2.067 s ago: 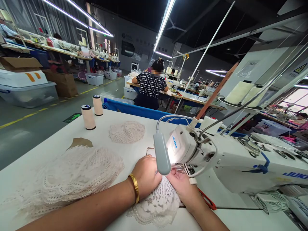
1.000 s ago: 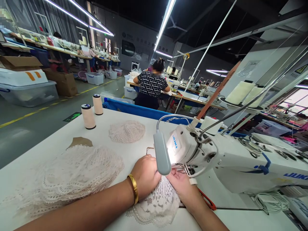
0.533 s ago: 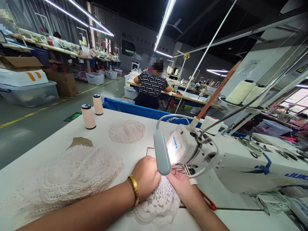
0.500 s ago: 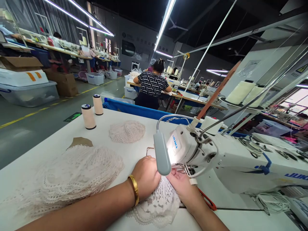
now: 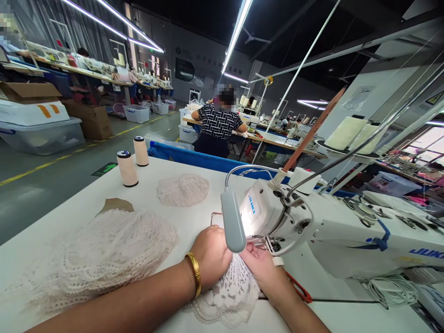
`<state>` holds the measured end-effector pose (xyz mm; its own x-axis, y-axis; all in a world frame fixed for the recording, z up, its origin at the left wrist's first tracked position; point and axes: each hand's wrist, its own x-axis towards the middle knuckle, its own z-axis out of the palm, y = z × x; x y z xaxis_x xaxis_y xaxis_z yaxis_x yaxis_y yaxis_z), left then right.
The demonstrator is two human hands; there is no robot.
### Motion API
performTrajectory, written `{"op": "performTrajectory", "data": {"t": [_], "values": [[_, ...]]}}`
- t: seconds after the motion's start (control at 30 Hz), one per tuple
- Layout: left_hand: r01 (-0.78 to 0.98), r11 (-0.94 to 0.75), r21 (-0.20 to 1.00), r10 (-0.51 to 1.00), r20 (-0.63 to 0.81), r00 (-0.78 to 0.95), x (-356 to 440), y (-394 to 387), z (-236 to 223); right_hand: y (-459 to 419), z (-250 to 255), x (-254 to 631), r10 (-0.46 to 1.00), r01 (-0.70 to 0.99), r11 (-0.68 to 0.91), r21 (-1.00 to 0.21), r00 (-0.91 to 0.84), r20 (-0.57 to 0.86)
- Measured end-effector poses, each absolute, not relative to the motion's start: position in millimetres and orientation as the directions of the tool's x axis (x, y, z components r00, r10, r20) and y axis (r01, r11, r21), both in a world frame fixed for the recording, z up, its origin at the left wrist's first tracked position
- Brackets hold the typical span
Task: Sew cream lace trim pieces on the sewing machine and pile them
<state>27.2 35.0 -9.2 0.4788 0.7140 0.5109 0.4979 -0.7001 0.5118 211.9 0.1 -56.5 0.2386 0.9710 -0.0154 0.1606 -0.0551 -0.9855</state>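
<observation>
My left hand [image 5: 210,253], with a gold bangle on its wrist, lies curled on a white lace piece [image 5: 227,296] and presses it to the table right by the needle of the white sewing machine [image 5: 333,231]. My right hand [image 5: 263,268] grips the same lace from the right, just under the machine's head. The fingertips of both hands are partly hidden behind the grey lamp head [image 5: 233,222]. The lamp lights the needle area.
A large heap of cream lace [image 5: 104,252] lies at my left, a smaller pile [image 5: 182,189] farther back, with a brown card piece [image 5: 116,204]. Two thread cones [image 5: 127,169] stand at the table's far left edge. A person in a patterned top [image 5: 219,125] works ahead.
</observation>
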Motion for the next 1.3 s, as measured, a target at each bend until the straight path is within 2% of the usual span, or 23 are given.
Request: {"op": "performTrajectory", "data": {"t": [0.6,1.3], "values": [[0.562,-0.588,0.582,0.805,0.359,0.472,27,35,-8,-2,-56,213,0.975,0.193,-0.063,-0.979,0.220,-0.019],[0.583,-0.620,0.526,0.785,0.416,0.459,28,33,-10,-5,-47,212,0.971,0.204,-0.072,-0.976,0.238,-0.022]]}}
